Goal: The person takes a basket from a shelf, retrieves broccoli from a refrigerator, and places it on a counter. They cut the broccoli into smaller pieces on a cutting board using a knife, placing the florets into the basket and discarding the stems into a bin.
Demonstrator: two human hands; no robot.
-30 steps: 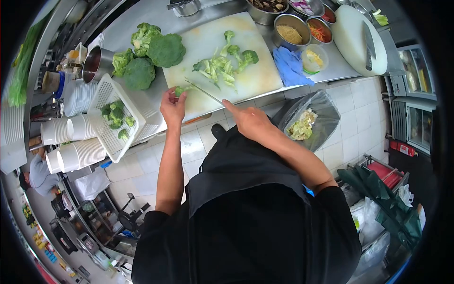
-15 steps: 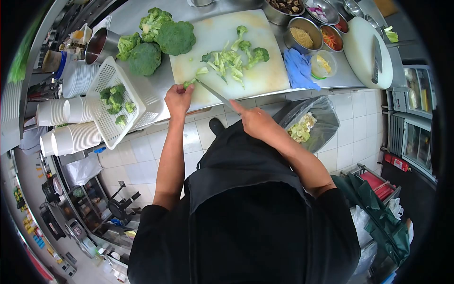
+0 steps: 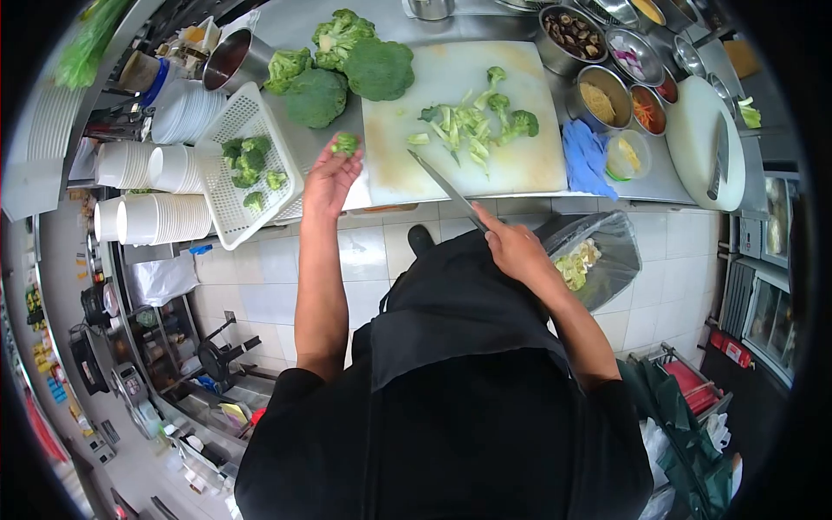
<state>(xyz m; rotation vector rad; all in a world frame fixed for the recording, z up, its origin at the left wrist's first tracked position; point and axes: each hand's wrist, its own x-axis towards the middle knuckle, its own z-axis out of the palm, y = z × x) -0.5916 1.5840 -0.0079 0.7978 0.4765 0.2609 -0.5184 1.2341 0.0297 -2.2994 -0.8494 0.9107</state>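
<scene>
A small broccoli floret [image 3: 346,144] is held in the fingers of my left hand [image 3: 328,178], just off the left edge of the white cutting board [image 3: 390,178]. My right hand [image 3: 517,251] grips the handle of a kitchen knife [image 3: 448,189], its blade pointing up and left over the board's front edge. Cut broccoli stem pieces [image 3: 464,130] and a floret with stalk [image 3: 523,124] lie on the board. Several large broccoli heads [image 3: 379,69] rest at its upper left. A white perforated basket [image 3: 213,178] left of my left hand holds a few florets [image 3: 249,160].
A blue cloth [image 3: 588,160] lies at the board's right, beside bowls of mushrooms [image 3: 572,33], noodle-like strands [image 3: 598,102] and shredded carrot [image 3: 643,113]. Another knife lies on a round white board [image 3: 700,152]. Below the counter stands a lined bin [image 3: 611,260]. Stacked bowls [image 3: 165,218] stand left.
My left hand has lifted from the board's edge with the floret, turning palm up. The knife has come away from the floret. The whole view has shifted, so the counter appears further right and lower.
</scene>
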